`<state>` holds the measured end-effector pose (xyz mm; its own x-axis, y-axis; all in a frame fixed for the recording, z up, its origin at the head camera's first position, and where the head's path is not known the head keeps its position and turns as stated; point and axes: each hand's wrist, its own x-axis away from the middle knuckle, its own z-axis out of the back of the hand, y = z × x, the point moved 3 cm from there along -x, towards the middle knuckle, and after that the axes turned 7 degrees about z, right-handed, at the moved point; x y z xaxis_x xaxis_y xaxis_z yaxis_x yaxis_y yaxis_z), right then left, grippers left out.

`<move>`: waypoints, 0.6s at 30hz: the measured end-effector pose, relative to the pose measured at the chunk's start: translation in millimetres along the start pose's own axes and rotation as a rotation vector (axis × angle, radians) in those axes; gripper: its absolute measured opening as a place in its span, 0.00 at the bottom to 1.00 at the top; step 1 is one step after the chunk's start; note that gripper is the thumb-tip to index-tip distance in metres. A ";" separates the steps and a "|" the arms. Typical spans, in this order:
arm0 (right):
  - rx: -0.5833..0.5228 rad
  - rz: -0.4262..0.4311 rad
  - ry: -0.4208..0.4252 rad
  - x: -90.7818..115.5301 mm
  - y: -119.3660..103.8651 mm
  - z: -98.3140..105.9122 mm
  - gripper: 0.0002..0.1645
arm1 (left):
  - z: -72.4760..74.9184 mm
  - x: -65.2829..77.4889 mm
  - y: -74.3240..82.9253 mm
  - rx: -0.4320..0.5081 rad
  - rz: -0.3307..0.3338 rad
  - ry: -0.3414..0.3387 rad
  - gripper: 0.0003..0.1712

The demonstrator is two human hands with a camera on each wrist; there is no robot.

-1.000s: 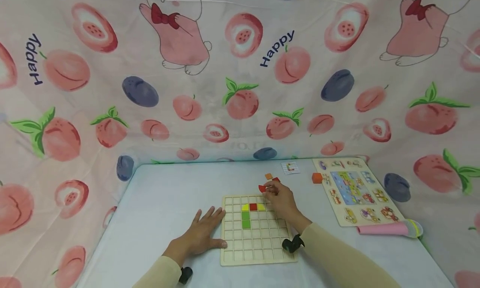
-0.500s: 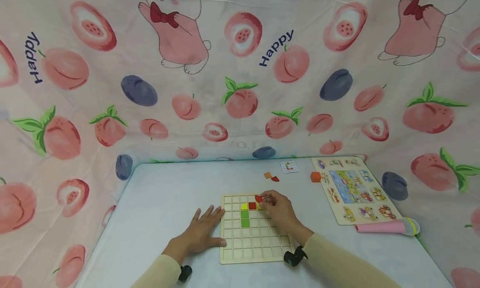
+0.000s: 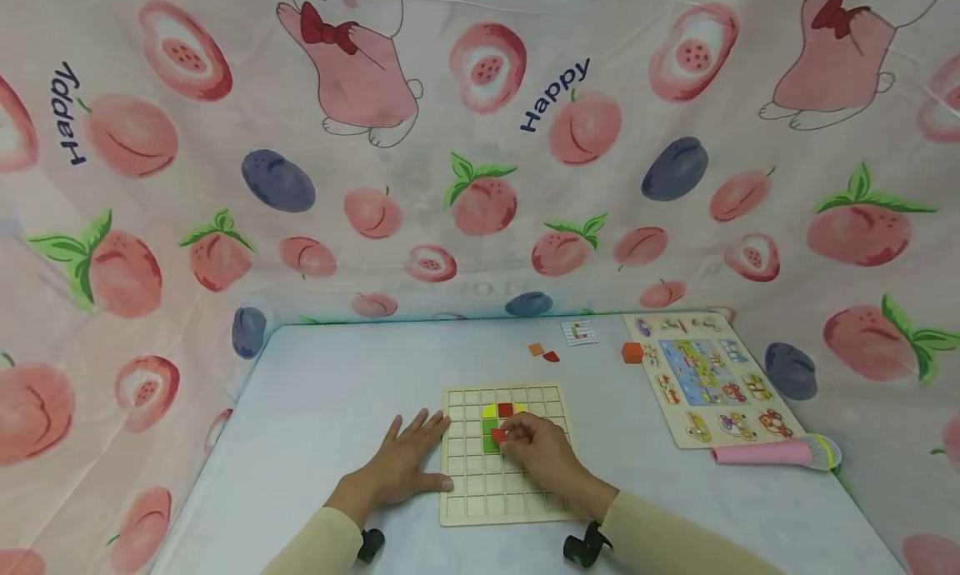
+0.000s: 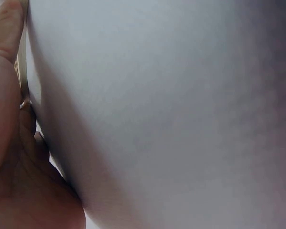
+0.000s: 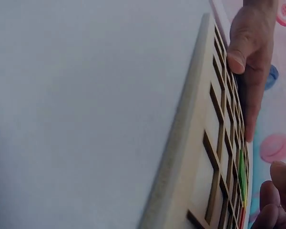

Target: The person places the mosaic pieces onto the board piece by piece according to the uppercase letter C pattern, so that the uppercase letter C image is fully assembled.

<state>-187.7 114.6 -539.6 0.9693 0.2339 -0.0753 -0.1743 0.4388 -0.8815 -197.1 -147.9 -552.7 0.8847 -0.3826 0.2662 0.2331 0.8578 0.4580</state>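
Note:
A wooden grid board (image 3: pixel 468 500) lies flat on the table, holding yellow, red and green tiles in its upper middle cells. My right hand (image 3: pixel 551 458) is over the board and pinches a small red tile (image 3: pixel 498 435) between thumb and fingertips, just above the green tiles (image 3: pixel 490 426). My left hand (image 3: pixel 401 467) rests with spread fingers on the table, its thumb and fingertips touching the board's left edge. In the right wrist view the board's frame (image 5: pixel 181 143) fills the middle; the red tile in my fingers (image 5: pixel 282 177) is hidden there.
Beyond the board lie an orange tile (image 3: pixel 536 350), a red tile (image 3: pixel 551 357) and a small pattern card (image 3: pixel 579 333). To the right are an orange block (image 3: pixel 632 353), a picture puzzle board (image 3: pixel 686 429) and a pink toy microphone (image 3: pixel 765 455).
My right hand has carried the red tile from beyond the board's far edge, toward me and slightly left, to over the green tiles. My left hand has stayed put.

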 end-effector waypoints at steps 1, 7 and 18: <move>0.005 -0.002 -0.014 1.1 0.9 -1.5 0.11 | 0.2 0.0 0.2 -0.001 -0.001 -0.001 0.63; 0.117 0.050 -0.103 6.4 2.8 -8.7 0.10 | 0.3 0.2 0.3 -0.005 -0.004 0.003 0.63; 0.273 0.124 -0.132 9.2 3.9 -13.3 0.10 | 0.5 0.0 0.2 -0.011 0.006 0.000 0.62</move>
<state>-177.2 106.9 -549.9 0.9100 0.4030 -0.0975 -0.3472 0.6121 -0.7105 -197.2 -147.9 -552.2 0.8863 -0.3770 0.2691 0.2319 0.8640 0.4469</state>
